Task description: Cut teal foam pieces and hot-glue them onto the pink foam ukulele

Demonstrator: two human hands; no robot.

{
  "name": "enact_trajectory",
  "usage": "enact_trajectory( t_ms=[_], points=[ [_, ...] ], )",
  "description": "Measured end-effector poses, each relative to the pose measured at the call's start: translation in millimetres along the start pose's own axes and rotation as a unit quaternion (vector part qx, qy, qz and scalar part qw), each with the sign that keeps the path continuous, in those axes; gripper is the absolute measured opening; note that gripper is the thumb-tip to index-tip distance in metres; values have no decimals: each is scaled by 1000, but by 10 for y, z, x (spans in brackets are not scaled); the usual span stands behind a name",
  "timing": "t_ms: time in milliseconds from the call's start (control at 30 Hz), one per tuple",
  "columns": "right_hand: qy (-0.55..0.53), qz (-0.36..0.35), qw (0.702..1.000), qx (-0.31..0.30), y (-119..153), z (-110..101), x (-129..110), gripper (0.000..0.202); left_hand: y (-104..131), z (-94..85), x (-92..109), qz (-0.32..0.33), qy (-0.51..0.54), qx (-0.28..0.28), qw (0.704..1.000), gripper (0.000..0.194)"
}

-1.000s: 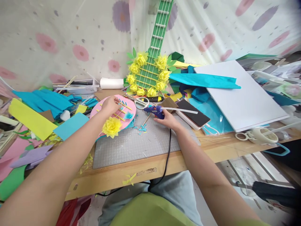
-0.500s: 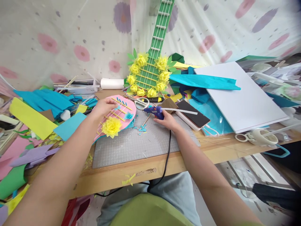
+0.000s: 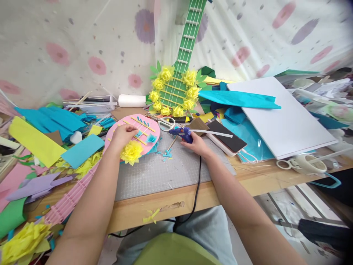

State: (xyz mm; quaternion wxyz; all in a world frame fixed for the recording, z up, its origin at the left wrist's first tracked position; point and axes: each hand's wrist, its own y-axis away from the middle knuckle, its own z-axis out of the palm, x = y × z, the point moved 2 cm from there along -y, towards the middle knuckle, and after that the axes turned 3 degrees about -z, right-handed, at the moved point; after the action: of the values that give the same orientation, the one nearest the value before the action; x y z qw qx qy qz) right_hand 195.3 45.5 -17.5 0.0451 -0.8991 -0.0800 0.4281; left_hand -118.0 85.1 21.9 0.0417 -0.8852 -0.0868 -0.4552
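My left hand (image 3: pixel 126 138) is pinched over the body of a pink paper guitar (image 3: pixel 111 134), with a small blue paper piece (image 3: pixel 138 133) at the fingertips. The guitar has yellow stick bars, white strings, a large yellow paper flower (image 3: pixel 131 152) and a small blue paper flower (image 3: pixel 151 138). Its pink neck (image 3: pixel 70 197) runs toward the lower left, partly behind my left forearm. Right of the guitar, my right hand (image 3: pixel 196 144) is closed around a blue hot glue gun (image 3: pixel 182 133). Its nozzle points left, and a long clear glue stick (image 3: pixel 212 133) sticks out behind.
A grey cutting mat (image 3: pixel 176 173) bears blue scraps (image 3: pixel 167 154). Behind lie scissors (image 3: pixel 166 124) and a green guitar (image 3: pixel 180 70) with yellow flowers. At right are a phone (image 3: pixel 226 136) and a white board (image 3: pixel 281 117). The black cord (image 3: pixel 198 184) hangs over the table edge.
My left hand has shifted slightly lower and right over the guitar body. More of the pink neck shows now. My right hand keeps the glue gun in nearly the same place.
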Motion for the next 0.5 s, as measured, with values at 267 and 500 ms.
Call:
enact_trajectory(
  t_ms=[267, 500],
  points=[
    [38, 0, 999, 8, -9, -3, -32, 39, 58, -240, 172, 23, -107, 12, 994, 26],
    [68, 8, 998, 18, -11, 11, -50, 40, 127, -480, 334, 48, -21, 105, 993, 20]
  ],
)
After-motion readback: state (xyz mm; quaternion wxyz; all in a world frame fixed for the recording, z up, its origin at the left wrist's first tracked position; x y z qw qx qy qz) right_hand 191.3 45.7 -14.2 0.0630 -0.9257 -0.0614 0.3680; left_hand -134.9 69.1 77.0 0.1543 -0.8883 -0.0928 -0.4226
